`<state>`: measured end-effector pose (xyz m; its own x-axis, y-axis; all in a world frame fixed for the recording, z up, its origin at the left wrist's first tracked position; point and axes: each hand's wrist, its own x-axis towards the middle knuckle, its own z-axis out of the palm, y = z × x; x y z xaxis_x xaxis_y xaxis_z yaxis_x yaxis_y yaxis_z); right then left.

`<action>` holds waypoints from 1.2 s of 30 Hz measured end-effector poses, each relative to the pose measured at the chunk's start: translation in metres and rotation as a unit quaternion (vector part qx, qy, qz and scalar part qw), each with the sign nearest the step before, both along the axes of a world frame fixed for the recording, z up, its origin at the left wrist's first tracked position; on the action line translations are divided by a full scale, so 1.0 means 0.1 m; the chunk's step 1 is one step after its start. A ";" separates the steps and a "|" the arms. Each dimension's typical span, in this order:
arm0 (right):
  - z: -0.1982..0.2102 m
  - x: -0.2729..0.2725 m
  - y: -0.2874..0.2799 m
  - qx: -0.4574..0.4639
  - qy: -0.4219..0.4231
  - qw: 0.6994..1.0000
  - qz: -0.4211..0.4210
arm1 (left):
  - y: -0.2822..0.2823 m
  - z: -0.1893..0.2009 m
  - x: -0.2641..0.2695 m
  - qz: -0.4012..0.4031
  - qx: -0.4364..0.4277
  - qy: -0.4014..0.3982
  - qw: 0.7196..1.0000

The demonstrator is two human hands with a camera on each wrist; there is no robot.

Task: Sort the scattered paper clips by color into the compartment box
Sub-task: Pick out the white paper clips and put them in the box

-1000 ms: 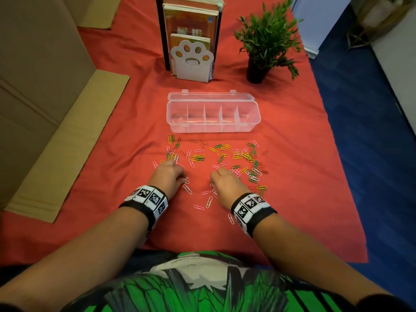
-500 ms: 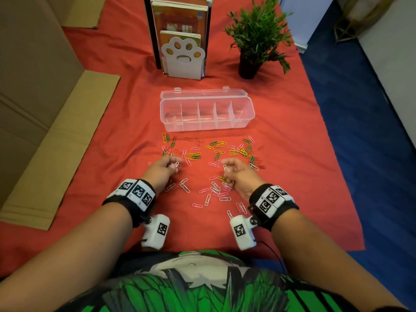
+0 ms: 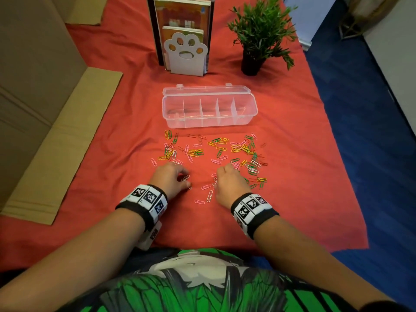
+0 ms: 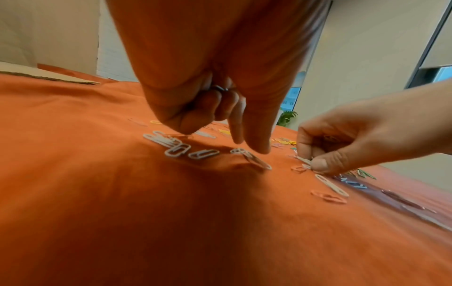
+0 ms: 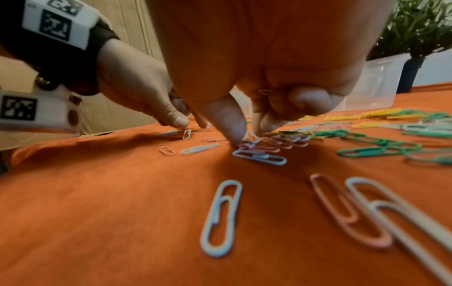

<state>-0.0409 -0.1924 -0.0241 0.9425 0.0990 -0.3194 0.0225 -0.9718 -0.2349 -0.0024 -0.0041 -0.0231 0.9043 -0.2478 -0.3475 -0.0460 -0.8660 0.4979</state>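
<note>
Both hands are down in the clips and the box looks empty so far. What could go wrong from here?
1. The right hand picks where white and pink clips overlap, so mixed colours may lift together.
2. The red cloth is bunching under the left hand and could drag nearby clips.
3. The box has thin dividers; dropped clips may land in the wrong slot.

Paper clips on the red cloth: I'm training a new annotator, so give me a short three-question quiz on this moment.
1. True or false: the box already holds sorted clips.
2. Which stands right of the bookend? A) plant B) mug C) lamp
3. Fill in: the right hand pinches clips between its ____ and a finger.

Key:
1. False: its compartments look empty.
2. A
3. Thumb. The right wrist view shows it; the left hand works likewise nearby, fingertips at clips on the cloth.
</note>
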 end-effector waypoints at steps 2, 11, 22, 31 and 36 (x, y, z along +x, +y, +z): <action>-0.02 0.00 0.01 0.008 0.005 1.000 -0.005 | -0.01 -0.03 -0.02 -0.010 0.016 -0.020 1.000; 0.13 0.14 -0.14 0.311 0.090 0.921 -0.215 | -0.02 -0.02 0.00 0.024 -0.051 -0.028 0.998; 0.14 0.02 -0.09 0.194 0.120 0.956 -0.185 | -0.07 0.18 0.04 0.313 -0.416 0.219 0.825; 0.16 0.00 -0.01 -0.031 0.015 0.999 0.008 | 0.04 0.02 -0.03 0.027 0.009 -0.054 0.998; 0.22 -0.03 0.11 -0.107 -0.007 0.992 0.069 | 0.03 -0.05 -0.06 -0.037 0.041 -0.099 0.994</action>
<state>-0.0441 -0.1814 -0.0018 0.9290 0.1583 -0.3344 0.1600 -0.9869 -0.0227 -0.0080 -0.0011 -0.0285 0.9374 -0.2943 -0.1861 -0.2009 -0.8937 0.4012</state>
